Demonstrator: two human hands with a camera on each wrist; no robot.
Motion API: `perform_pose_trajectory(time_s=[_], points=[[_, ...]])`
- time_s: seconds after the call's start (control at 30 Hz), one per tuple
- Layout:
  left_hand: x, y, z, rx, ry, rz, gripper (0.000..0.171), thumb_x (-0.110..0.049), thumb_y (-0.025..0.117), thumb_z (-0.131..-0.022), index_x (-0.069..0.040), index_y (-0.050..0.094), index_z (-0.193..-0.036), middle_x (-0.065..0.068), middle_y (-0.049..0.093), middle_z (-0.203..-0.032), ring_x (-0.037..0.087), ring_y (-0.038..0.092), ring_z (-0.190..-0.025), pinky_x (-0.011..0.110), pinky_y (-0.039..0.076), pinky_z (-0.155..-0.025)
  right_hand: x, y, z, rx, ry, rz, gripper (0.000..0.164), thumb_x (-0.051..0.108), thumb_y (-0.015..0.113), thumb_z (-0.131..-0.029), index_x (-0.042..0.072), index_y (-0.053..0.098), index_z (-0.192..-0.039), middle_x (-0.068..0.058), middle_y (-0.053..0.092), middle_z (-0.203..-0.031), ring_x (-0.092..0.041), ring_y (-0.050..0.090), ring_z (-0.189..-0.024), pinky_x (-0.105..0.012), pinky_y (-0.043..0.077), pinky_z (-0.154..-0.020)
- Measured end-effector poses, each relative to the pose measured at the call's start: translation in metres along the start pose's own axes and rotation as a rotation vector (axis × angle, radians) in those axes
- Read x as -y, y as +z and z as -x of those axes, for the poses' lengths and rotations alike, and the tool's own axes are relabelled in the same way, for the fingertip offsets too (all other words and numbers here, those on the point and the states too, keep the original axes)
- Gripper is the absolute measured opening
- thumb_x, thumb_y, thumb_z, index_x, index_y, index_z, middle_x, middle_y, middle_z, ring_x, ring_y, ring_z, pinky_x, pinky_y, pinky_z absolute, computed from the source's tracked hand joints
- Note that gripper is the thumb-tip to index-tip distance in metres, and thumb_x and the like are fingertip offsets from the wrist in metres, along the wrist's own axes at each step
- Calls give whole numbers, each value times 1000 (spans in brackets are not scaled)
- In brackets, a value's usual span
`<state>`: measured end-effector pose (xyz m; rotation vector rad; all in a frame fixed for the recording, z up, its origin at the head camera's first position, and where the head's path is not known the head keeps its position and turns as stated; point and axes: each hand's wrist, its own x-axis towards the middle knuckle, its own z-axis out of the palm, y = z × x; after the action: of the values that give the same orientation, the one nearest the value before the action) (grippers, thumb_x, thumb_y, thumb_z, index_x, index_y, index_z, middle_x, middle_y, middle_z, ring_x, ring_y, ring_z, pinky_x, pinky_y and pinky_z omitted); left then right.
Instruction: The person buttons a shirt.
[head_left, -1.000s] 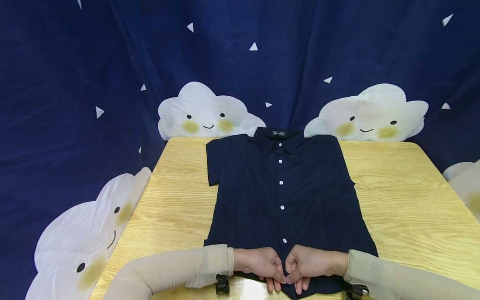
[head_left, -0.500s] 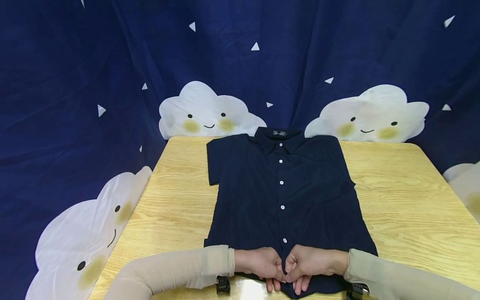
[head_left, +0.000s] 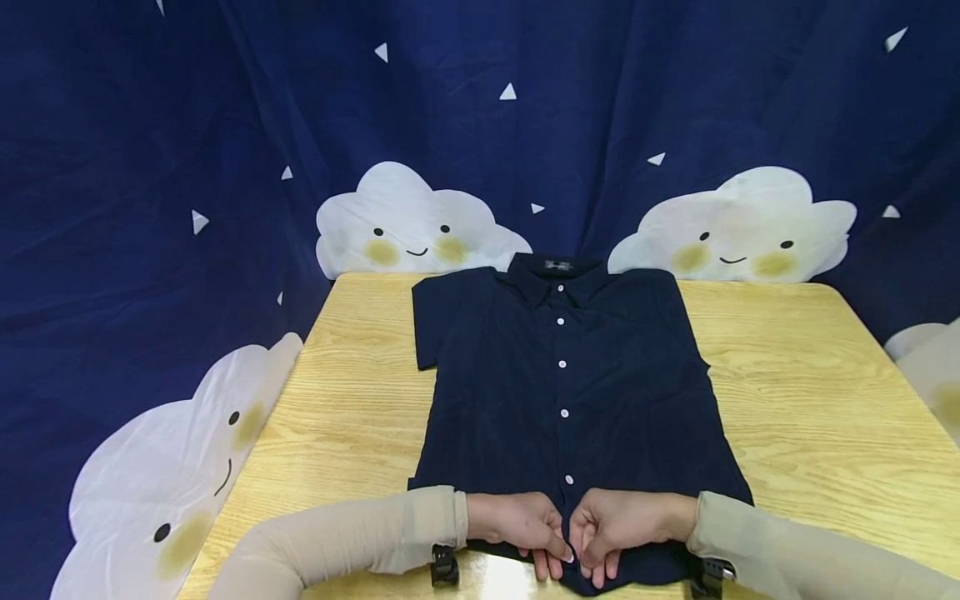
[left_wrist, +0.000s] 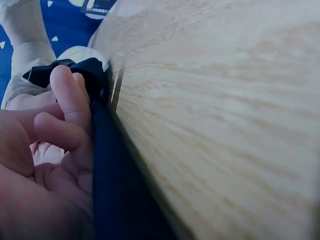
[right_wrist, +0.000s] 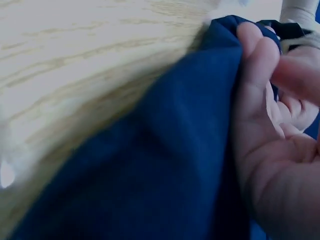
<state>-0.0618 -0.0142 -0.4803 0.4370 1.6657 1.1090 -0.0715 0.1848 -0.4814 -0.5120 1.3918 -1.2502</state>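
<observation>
A dark navy short-sleeved shirt [head_left: 502, 400] lies front up, collar at the far side, with white buttons down its middle. At its near hem my left hand [head_left: 521, 523] and right hand [head_left: 626, 525] meet on either side of the button strip. Each pinches the cloth between thumb and curled fingers, thumbtips close together. In the left wrist view, the hem cloth [left_wrist: 117, 185] runs along the fingers [left_wrist: 72, 100] of the left hand. The right wrist view has a fold of shirt cloth [right_wrist: 165, 135] against the right fingers [right_wrist: 257, 70]. What lies between the fingertips is hidden.
The shirt rests on a light wooden table [head_left: 345, 400], whose near edge runs just below the hands. A dark blue curtain [head_left: 570, 100] with printed clouds hangs behind and to the left. Beige sleeves [head_left: 360, 533] and black wrist straps [head_left: 444, 567] cover the wrists.
The right thumb has drawn slightly away from the left thumbtip, opening a small gap between them. Both hands stay at the hem, and the shirt lies almost the same.
</observation>
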Motion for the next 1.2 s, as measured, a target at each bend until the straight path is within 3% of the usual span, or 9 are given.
perform_pose_trajectory(time_s=[0.27,0.5,0.73,0.97,1.2], points=[[0,-2,0,29,-11,4,18,-6,60,-89,-4,64,-71,3,66,-60,2,56,-47,16,30,-40,-2,4,-2,-55,-49,127,4,1,63,-84,-1,65,-81,-6,67,-69,-4,62,-53,-15,45,-46],[1,0,-1,0,2,-2,19,-1,59,-85,-7,58,-68,10,68,-64,1,55,-46,17,31,-40,-2,5,-1,-109,-57,253,17,16,69,-85,3,67,-74,-2,66,-60,-3,59,-46,-16,43,-40],[4,0,-1,7,22,24,18,1,58,-88,-5,59,-71,23,67,-75,4,57,-47,17,31,-41,-2,6,-1,-90,-79,237,19,15,67,-86,0,68,-75,-4,67,-63,-2,59,-47,-14,42,-40],[3,1,0,-1,31,7,17,1,59,-87,-5,59,-71,20,67,-70,3,55,-47,17,31,-41,-2,9,-4,-83,-112,238,22,11,66,-86,-8,65,-75,-2,67,-62,-2,59,-47,-16,42,-39],[0,-2,1,36,-6,41,14,1,55,-86,-2,63,-75,25,67,-78,4,57,-48,17,32,-40,-2,10,-4,-104,-93,232,22,13,65,-86,-5,67,-74,-2,66,-61,-2,57,-45,-17,42,-38]])
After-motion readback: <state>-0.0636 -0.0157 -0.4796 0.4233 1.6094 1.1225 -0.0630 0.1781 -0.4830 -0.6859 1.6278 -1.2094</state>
